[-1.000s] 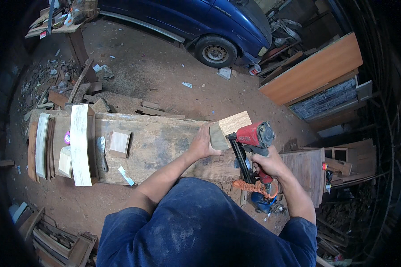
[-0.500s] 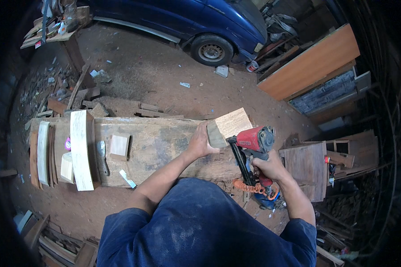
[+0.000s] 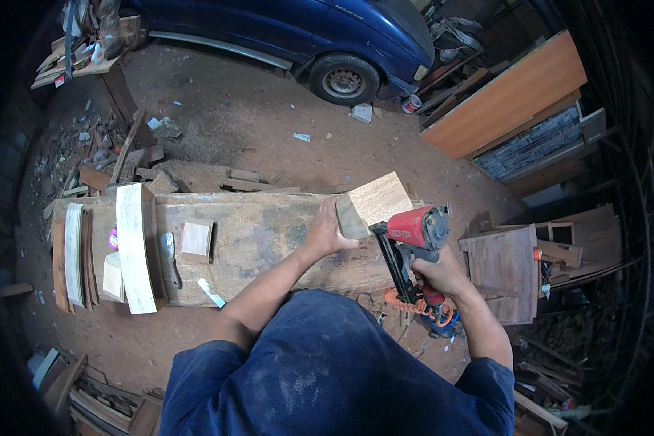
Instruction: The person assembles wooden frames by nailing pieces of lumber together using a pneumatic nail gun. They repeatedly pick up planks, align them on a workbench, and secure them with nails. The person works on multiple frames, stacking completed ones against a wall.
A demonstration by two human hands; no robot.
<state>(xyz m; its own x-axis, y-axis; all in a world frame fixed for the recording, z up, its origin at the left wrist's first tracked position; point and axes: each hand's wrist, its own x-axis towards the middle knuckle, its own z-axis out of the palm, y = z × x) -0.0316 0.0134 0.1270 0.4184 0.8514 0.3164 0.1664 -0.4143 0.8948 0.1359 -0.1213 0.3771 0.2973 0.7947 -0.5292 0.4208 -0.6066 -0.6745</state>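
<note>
My left hand (image 3: pixel 325 232) is closed around the near-left side of a pale wooden block (image 3: pixel 379 200) at the right end of the workbench. The block's light top face and a greyer curved side show. My right hand (image 3: pixel 441 272) grips the handle of a red and black nail gun (image 3: pixel 408 227). Its nose meets or nearly meets the block's near edge; I cannot tell if they touch. An orange coiled air hose (image 3: pixel 398 301) hangs below the gun's handle.
On the wooden workbench (image 3: pixel 269 218) lie a putty knife (image 3: pixel 171 259), a small wooden block (image 3: pixel 197 240) and curved wooden pieces (image 3: pixel 136 247). A wooden stool-like piece (image 3: pixel 500 272) stands at right. Beyond are a blue vehicle (image 3: pixel 283 36) and a leaning orange-brown board (image 3: pixel 509 94).
The view has shifted very slightly. Both hands, the wooden block and the nail gun hold nearly the same position.
</note>
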